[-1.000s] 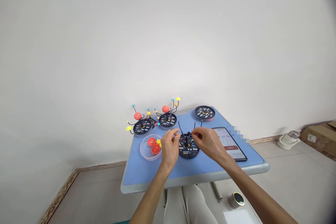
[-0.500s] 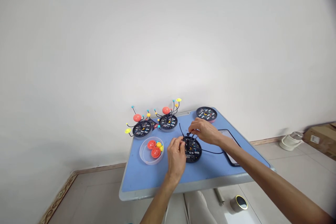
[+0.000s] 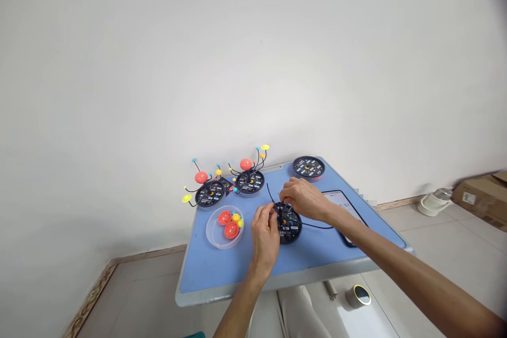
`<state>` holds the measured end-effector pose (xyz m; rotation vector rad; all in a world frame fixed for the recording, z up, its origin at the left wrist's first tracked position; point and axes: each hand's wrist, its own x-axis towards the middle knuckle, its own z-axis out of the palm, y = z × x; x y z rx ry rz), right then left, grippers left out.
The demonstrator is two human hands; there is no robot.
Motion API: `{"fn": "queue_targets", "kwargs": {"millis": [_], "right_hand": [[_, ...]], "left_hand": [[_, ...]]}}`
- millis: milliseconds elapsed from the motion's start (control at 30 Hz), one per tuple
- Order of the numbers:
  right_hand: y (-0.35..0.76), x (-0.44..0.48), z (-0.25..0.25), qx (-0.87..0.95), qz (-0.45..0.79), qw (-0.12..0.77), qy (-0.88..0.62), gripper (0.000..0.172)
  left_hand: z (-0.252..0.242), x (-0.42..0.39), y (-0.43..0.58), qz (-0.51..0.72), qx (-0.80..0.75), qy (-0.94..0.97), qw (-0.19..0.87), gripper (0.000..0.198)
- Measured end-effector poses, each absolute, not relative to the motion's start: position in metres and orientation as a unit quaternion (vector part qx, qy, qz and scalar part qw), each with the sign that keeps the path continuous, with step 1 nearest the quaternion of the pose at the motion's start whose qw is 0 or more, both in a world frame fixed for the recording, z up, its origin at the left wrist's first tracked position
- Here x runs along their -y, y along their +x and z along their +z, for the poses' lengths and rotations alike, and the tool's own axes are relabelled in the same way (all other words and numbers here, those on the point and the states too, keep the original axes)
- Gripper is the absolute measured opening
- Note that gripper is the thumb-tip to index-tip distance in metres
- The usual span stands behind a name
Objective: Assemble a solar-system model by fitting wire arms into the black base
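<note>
Head view: on the blue tabletop (image 3: 225,269), the left hand (image 3: 264,237) and right hand (image 3: 303,199) are curled, fingers pinching thin black wires (image 3: 270,193) rising from a round black disc (image 3: 291,233), though they hide the exact grip. The disc looks light and the wires springy, so its rim seems the surest hold. Beyond sit a clear plastic dish (image 3: 213,237) of red and yellow balls (image 3: 232,229) and two wired discs (image 3: 209,194).
</note>
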<state>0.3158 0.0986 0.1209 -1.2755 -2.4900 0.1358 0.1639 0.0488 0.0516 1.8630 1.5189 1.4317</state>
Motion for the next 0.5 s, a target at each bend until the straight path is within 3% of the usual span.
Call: {"fn": "queue_targets", "kwargs": {"millis": [167, 500], "right_hand": [[0.323, -0.124, 0.123, 0.910, 0.129, 0.161, -0.361, 0.032], [0.318, -0.135, 0.112, 0.930, 0.123, 0.104, -0.331, 0.029]], "left_hand": [[0.045, -0.048, 0.168, 0.491, -0.528, 0.674, 0.157, 0.026], [0.038, -0.058, 0.176, 0.479, -0.530, 0.694, 0.092, 0.018]]}}
